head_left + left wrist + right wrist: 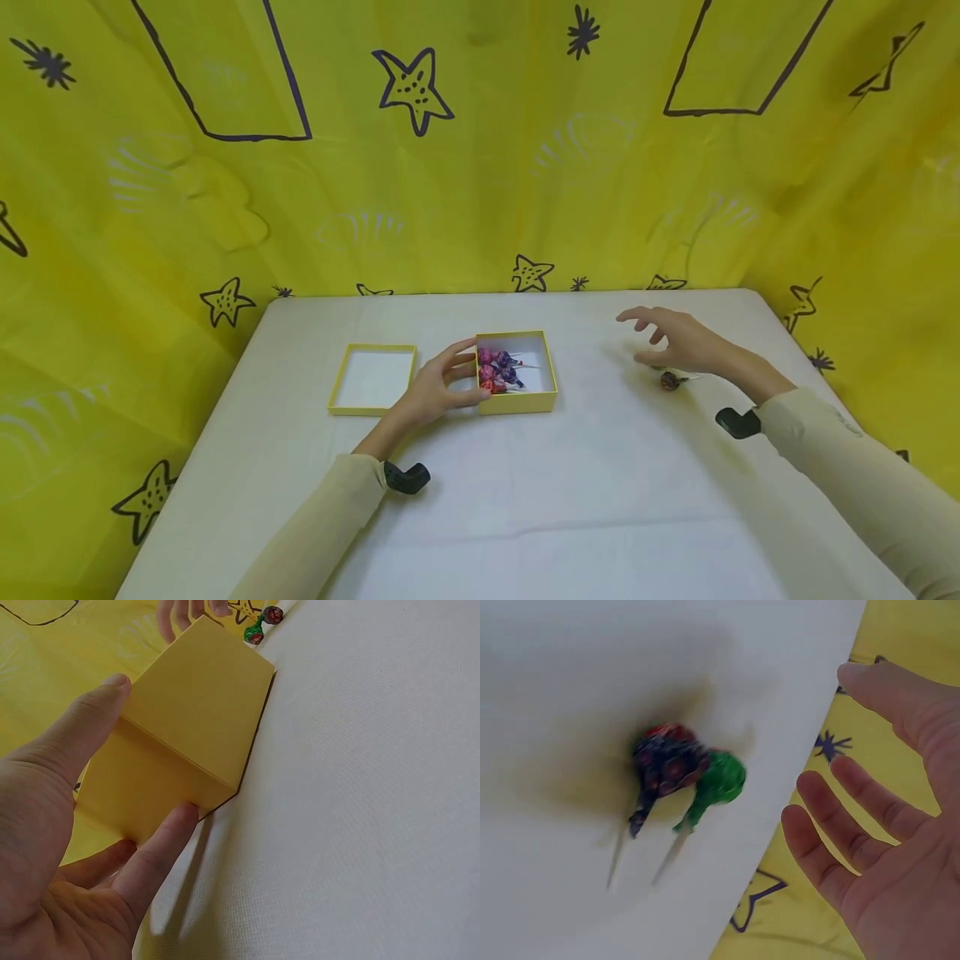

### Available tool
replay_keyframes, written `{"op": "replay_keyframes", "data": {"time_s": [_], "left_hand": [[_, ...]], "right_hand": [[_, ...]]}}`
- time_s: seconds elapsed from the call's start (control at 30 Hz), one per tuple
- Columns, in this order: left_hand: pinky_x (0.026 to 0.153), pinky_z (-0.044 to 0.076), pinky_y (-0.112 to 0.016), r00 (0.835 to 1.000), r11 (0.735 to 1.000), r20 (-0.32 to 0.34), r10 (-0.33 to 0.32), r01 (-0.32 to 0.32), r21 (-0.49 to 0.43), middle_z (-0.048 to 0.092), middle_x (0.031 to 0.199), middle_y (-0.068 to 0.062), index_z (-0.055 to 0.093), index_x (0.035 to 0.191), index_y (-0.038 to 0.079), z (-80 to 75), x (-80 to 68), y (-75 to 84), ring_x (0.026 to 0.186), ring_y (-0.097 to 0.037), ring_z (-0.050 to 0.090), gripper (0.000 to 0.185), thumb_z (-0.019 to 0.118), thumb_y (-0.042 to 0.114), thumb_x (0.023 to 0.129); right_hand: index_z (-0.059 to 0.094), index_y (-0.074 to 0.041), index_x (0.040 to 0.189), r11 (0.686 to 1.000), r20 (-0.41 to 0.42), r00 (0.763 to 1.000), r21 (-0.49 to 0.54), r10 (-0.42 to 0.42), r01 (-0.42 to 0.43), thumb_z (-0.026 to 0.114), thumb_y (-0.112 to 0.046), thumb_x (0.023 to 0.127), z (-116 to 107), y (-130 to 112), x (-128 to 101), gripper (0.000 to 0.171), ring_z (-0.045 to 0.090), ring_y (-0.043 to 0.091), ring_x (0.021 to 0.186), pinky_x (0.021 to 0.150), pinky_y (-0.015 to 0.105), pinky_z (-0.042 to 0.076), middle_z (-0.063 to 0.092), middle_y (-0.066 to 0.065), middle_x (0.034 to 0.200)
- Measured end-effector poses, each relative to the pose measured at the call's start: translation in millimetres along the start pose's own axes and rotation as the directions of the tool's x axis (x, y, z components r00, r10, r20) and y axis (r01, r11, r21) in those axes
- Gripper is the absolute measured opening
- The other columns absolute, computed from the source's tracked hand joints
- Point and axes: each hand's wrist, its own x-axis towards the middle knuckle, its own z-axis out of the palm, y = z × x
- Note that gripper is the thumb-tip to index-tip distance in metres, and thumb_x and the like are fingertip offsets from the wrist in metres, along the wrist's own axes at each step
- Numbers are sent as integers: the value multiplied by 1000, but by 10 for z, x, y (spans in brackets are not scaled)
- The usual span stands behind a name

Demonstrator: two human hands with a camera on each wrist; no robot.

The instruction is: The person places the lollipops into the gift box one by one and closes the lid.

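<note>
A yellow box (519,403) with a white inside stands uncovered mid-table, several wrapped lollipops (501,371) lying in its left part. My left hand (431,387) holds the box at its left side, the thumb by the front corner and the fingers along the side. Over the right part of the table, my right hand (678,340) hovers with spread, loosely bent fingers and nothing in them. Close by it lie two loose lollipops: a dark red and purple one (667,761) and a green one (721,778), their sticks side by side in the right wrist view.
To the left of the box lies its shallow lid (372,379), yellow-rimmed and white inside. A white cloth (585,483) covers the table. Yellow curtain (480,192) with dark drawn stars hangs behind and along the sides.
</note>
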Motion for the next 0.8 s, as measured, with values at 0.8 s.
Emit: {"op": "replay_keyframes", "data": {"time_s": [0.8], "left_hand": [[109, 47, -45, 1000, 1000, 3, 20, -20, -11, 49, 153, -14, 37, 160, 23, -19, -9, -6, 136, -30, 54, 89, 86, 14, 86]], "right_hand": [[56, -5, 134, 983, 113, 979, 45, 171, -177, 76, -27, 96, 72, 461, -165, 48, 67, 27, 88, 72, 39, 55, 70, 15, 106]]}}
